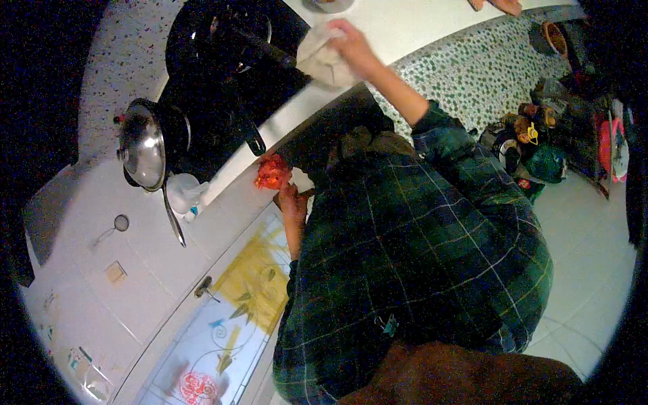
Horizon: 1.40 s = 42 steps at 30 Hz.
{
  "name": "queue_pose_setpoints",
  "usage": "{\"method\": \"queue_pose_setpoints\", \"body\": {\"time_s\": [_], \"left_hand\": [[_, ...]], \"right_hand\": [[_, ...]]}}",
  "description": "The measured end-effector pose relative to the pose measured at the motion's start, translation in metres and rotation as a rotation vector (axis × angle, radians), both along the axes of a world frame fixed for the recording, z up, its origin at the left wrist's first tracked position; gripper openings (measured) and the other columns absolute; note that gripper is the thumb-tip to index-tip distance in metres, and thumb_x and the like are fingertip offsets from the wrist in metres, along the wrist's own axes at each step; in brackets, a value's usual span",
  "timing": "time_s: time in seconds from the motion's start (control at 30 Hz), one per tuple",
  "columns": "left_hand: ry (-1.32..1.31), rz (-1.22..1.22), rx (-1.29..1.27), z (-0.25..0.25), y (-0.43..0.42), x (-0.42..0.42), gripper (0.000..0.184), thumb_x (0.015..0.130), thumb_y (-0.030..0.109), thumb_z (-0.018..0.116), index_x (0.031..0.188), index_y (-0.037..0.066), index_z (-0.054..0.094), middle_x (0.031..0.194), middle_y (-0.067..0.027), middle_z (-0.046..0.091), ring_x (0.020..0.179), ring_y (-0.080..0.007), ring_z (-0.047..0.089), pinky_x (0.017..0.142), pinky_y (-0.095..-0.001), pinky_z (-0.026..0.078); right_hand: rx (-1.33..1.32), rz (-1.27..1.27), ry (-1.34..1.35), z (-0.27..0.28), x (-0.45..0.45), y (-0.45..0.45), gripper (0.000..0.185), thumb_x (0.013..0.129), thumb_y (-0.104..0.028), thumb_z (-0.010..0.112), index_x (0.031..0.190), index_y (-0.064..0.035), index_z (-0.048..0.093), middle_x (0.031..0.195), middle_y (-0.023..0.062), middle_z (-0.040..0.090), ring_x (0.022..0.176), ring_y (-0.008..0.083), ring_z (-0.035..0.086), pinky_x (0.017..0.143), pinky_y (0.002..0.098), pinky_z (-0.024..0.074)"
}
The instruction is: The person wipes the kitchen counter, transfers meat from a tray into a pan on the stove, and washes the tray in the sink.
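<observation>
My right hand [351,48] is closed on a crumpled off-white cloth [324,57] at the counter's front edge, beside the black stove. Lower down, my left hand [292,204] has its fingers closed at a bright red crumpled item [273,173], which it seems to grip. A white piece and a brown piece show around the fingers of that hand; what they are is unclear. A dark pan [239,34] sits on the stove, its handle reaching toward the cloth.
A wok with a shiny metal lid [143,145] stands at the stove's left end. Near it are a translucent plastic container [183,192] and a long metal utensil [173,217]. A small strainer [121,223] is against the tiles. Several items crowd the right side.
</observation>
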<state>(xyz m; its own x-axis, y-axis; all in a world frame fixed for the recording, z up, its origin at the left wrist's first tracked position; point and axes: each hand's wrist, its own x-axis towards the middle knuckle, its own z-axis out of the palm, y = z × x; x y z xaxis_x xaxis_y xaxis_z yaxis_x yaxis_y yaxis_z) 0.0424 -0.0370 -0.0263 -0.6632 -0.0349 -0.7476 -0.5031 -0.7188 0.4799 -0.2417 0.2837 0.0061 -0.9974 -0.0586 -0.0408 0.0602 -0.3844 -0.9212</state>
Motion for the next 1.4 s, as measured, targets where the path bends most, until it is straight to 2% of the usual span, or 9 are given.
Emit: {"method": "queue_pose_setpoints", "body": {"time_s": [0.1,0.47,0.53,0.67,0.77,0.83,1.0,1.17,1.4], "left_hand": [[0.096,-0.117,-0.251,0.027,0.022,-0.002,0.036,0.083,0.009,0.041,0.12,0.007,0.043,0.112,-0.0104,0.052,0.093,-0.0275,0.054,0.075,-0.052,0.049],[0.069,0.024,-0.452,0.057,0.036,0.045,0.039,0.084,0.009,0.043,0.123,0.007,0.042,0.116,-0.0114,0.052,0.102,-0.0267,0.052,0.084,-0.0464,0.043],[0.032,0.055,-0.468,0.062,0.041,0.059,0.039,0.084,0.01,0.044,0.123,0.007,0.042,0.115,-0.0113,0.052,0.101,-0.0267,0.052,0.085,-0.0464,0.043],[-0.004,0.088,-0.442,0.051,0.041,0.072,0.039,0.084,0.01,0.046,0.123,0.009,0.042,0.109,-0.0091,0.053,0.098,-0.0253,0.053,0.084,-0.0467,0.043],[-0.043,0.101,-0.399,0.055,0.032,0.077,0.039,0.084,0.01,0.047,0.124,0.01,0.043,0.098,-0.0061,0.057,0.09,-0.0245,0.056,0.08,-0.0478,0.046],[0.085,0.099,-0.25,0.023,0.012,0.081,0.038,0.084,0.011,0.05,0.122,0.009,0.044,0.101,-0.0068,0.057,0.09,-0.0244,0.057,0.079,-0.0464,0.047],[0.157,0.117,-0.179,0.018,-0.011,0.042,0.038,0.082,0.009,0.053,0.119,0.004,0.045,0.107,-0.0109,0.057,0.098,-0.0268,0.057,0.077,-0.0438,0.049],[0.409,0.066,0.039,0.0,-0.052,0.033,0.038,0.083,0.007,0.052,0.121,0.006,0.045,0.11,-0.0123,0.056,0.096,-0.0277,0.058,0.072,-0.0394,0.055],[0.389,-0.18,-0.718,0.008,-0.127,0.064,0.037,0.081,0.01,0.057,0.117,0.007,0.049,0.111,-0.0106,0.055,0.098,-0.0246,0.057,0.08,-0.0366,0.051]], "right_hand": [[1.059,-0.169,0.85,-0.036,-0.005,-0.012,0.03,0.07,-0.006,0.055,0.1,-0.0109,0.057,0.098,0.0109,0.06,0.096,0.0309,0.055,0.083,0.0379,0.0447],[1.038,-0.31,0.691,-0.038,-0.156,-0.03,0.032,0.075,-0.006,0.05,0.107,-0.0066,0.056,0.114,0.014,0.055,0.103,0.0339,0.051,0.089,0.0399,0.0405],[0.402,0.177,-0.203,0.055,-0.131,-0.012,0.028,0.092,-0.027,0.039,0.093,-0.0038,0.054,0.098,0.0158,0.055,0.098,0.0285,0.052,0.081,0.0413,0.0401],[0.531,-0.119,0.102,0.033,-0.134,-0.02,0.042,0.094,-0.036,0.034,0.103,-0.0023,0.058,0.089,0.0151,0.059,0.085,0.025,0.055,0.081,0.0365,0.0414],[0.053,-0.018,0.044,-0.001,-0.123,-0.012,0.04,0.094,-0.031,0.037,0.115,-0.0019,0.054,0.102,0.0164,0.058,0.093,0.0265,0.054,0.085,0.0394,0.0401],[1.16,-0.177,0.922,-0.03,-0.103,0.011,0.039,0.071,-0.004,0.056,0.11,-0.0066,0.056,0.116,0.0144,0.055,0.107,0.034,0.05,0.093,0.0404,0.0387],[0.912,-0.01,0.483,0.019,0.007,0.014,0.03,0.075,-0.008,0.058,0.104,-0.0047,0.058,0.111,0.0149,0.057,0.103,0.032,0.053,0.088,0.0387,0.0412],[1.329,-0.076,0.826,0.0,0.062,-0.036,0.046,0.067,0.005,0.047,0.11,-0.0078,0.055,0.116,0.014,0.054,0.102,0.0325,0.051,0.086,0.0406,0.0419],[0.629,0.155,0.329,-0.016,0.117,-0.188,0.028,0.085,-0.017,0.048,0.109,-0.0067,0.056,0.111,0.0111,0.058,0.104,0.0288,0.052,0.092,0.0354,0.0382]]}}
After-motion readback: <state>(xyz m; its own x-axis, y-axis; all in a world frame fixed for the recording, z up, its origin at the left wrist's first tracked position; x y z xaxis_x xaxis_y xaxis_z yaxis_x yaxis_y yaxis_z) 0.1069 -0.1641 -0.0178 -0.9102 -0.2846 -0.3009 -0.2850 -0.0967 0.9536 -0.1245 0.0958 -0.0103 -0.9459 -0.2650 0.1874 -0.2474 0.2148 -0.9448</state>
